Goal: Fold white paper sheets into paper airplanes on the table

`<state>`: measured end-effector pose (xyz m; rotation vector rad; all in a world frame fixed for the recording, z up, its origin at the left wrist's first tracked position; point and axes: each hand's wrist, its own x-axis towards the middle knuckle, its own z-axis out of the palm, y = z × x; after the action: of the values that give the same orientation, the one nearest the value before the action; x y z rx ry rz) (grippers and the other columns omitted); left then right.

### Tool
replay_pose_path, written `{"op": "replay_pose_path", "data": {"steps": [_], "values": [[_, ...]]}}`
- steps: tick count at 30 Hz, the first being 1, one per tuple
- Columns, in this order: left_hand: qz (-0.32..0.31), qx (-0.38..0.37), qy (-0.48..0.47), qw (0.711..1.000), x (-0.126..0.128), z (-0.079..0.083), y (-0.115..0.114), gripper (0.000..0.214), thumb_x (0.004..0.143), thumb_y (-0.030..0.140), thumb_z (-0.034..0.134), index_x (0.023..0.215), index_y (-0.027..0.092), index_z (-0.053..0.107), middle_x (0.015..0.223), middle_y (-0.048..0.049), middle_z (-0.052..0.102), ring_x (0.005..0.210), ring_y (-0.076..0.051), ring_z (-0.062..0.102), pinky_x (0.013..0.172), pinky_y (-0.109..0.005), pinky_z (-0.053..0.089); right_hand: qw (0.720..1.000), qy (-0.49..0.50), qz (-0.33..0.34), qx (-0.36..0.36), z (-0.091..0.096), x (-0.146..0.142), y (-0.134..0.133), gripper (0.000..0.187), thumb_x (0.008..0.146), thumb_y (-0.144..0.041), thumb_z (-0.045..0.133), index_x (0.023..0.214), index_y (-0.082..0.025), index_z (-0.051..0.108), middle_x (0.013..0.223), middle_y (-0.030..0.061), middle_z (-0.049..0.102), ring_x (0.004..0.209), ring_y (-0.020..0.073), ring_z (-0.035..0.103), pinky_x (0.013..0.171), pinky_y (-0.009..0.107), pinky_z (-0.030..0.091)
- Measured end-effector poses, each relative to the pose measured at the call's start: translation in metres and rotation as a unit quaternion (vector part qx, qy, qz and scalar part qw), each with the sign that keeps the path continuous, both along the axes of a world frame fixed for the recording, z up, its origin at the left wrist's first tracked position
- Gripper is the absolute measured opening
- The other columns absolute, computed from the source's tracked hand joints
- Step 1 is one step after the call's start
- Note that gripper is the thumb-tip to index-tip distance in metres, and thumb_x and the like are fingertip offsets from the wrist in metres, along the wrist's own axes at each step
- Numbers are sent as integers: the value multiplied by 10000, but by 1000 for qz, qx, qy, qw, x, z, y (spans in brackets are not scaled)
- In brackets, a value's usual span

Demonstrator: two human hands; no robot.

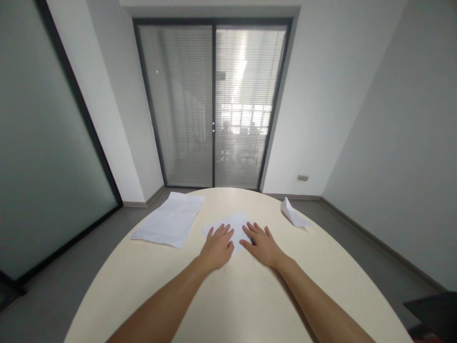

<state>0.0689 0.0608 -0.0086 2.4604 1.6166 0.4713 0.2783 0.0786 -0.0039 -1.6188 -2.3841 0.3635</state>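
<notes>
A small white sheet of paper (238,223) lies on the table under my hands, its far edge coming to a point. My left hand (217,247) rests on the paper's left part with its fingers spread. On the right part lies my right hand (262,243), its fingers apart and stretched forward. Neither hand grips anything. Both palms hide the near corners of the paper, so its full outline does not show.
The round cream table (228,305) reaches under both forearms. Several flat white sheets (171,219) lie at its left. A folded paper piece (293,214) stands near the right edge. Beyond is a glass door (178,105) with blinds. A dark object (435,309) shows at lower right.
</notes>
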Motion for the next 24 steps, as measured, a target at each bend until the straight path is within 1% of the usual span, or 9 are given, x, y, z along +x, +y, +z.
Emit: {"op": "replay_pose_path", "data": {"steps": [2, 5, 8, 10, 12, 16, 18, 21, 24], "values": [[-5, 5, -11, 1000, 0, -1, 0, 498, 940, 279, 386, 1421, 219, 504, 1556, -62, 403, 1459, -259, 312, 1196, -549, 219, 1000, 0, -16, 18, 0, 2, 1, 603, 969, -568, 420, 1476, -243, 442, 1588, 98, 327, 1493, 350, 185, 1164, 653, 69], [-10, 9, -19, 1000, -1, -2, 0, 478, 948, 297, 403, 1405, 231, 527, 1543, -65, 425, 1446, -262, 337, 1193, -529, 235, 998, -1, -28, 61, 0, 5, 4, 448, 992, -442, 428, 1377, -251, 556, 1529, 94, 438, 1463, 331, 281, 1161, 644, 126], [-11, 12, -17, 1000, -1, -4, 1, 474, 954, 322, 411, 1407, 246, 528, 1544, -62, 423, 1443, -278, 340, 1190, -525, 240, 997, 0, -16, 72, 1, 7, 8, 410, 997, -370, 415, 1327, -214, 602, 1474, 117, 507, 1410, 289, 395, 1155, 541, 265], [-6, 14, -11, 1000, -1, -5, 1, 475, 955, 337, 418, 1412, 262, 523, 1548, -55, 417, 1447, -294, 330, 1190, -534, 232, 998, -3, -5, 69, 0, 8, 8, 433, 999, -355, 399, 1347, -183, 589, 1469, 139, 507, 1400, 284, 414, 1141, 488, 315], [4, 16, -4, 1000, 0, -6, 1, 476, 956, 348, 424, 1418, 279, 516, 1553, -49, 411, 1452, -304, 316, 1191, -548, 219, 998, -7, 2, 65, 0, 8, 8, 464, 999, -373, 391, 1388, -180, 555, 1494, 153, 471, 1422, 294, 379, 1147, 492, 301], [20, 24, 4, 1000, 1, -8, 2, 475, 964, 370, 419, 1423, 285, 508, 1553, -53, 410, 1457, -305, 307, 1190, -551, 222, 999, -10, 4, 36, 0, 7, 4, 555, 963, -527, 452, 1453, -269, 485, 1571, 156, 338, 1473, 350, 254, 1155, 585, 214], [24, 28, 5, 999, 1, -8, 3, 471, 970, 368, 410, 1420, 277, 511, 1549, -53, 417, 1453, -299, 316, 1189, -541, 232, 1000, -6, 5, 26, 1, 7, 2, 582, 948, -574, 460, 1462, -300, 469, 1588, 150, 303, 1483, 360, 213, 1156, 601, 183], [41, 27, 9, 999, 2, -7, 3, 464, 973, 350, 407, 1413, 258, 522, 1539, -61, 432, 1443, -282, 340, 1188, -504, 254, 1000, 2, -3, 19, 2, 6, 1, 558, 960, -562, 442, 1456, -309, 475, 1590, 134, 307, 1489, 343, 207, 1162, 593, 168], [68, 33, 14, 997, 3, -4, 2, 471, 970, 361, 421, 1412, 236, 526, 1534, -84, 436, 1439, -295, 345, 1180, -478, 274, 1000, 3, -14, 21, 4, 4, 1, 512, 974, -519, 431, 1439, -314, 499, 1582, 123, 331, 1483, 336, 230, 1158, 599, 174]]}}
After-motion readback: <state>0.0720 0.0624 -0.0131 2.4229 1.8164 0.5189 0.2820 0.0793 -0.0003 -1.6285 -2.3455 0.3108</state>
